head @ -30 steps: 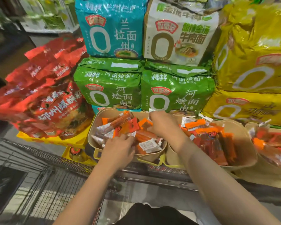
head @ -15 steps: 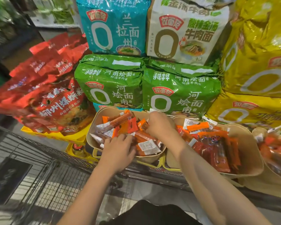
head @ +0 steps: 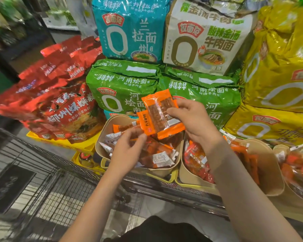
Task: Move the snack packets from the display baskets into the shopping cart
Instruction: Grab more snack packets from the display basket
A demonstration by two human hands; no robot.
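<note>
Above the left basket [head: 101, 142], the right hand [head: 194, 123] now grips two orange packets [head: 160, 113] just lifted from the pile while the left hand [head: 128, 151] pinches their lower edge, leaving only the carry to the cart [head: 42, 186].

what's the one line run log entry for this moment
right hand: grips orange plastic snack packets | left hand: touches their lower edge | over tan display basket | wire shopping cart: no packets visible

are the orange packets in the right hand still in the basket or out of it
Out. The right hand holds the orange packets lifted above the left basket, in front of the green noodle bags; they're not in the cart yet.
</note>
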